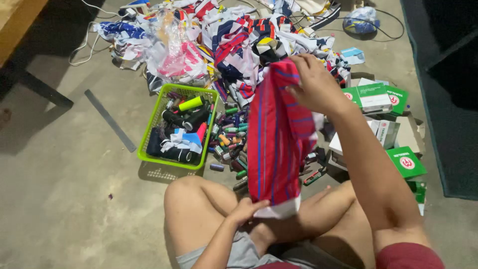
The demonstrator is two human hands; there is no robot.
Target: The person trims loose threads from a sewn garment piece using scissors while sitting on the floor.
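I sit cross-legged on the floor and hold up a red cloth piece with thin blue stripes and a white bottom edge (276,139). My right hand (313,84) pinches its top end, raised in front of me. My left hand (245,209) grips the white lower edge, just above my knees. The cloth hangs stretched between both hands.
A green plastic basket (149,157) holding thread spools and cloth scraps stands to my left. Loose thread spools (230,139) lie beside it. A heap of coloured fabric pieces (224,40) lies beyond. Green and white boxes (383,97) are on the right. A grey ruler (109,119) lies on the concrete.
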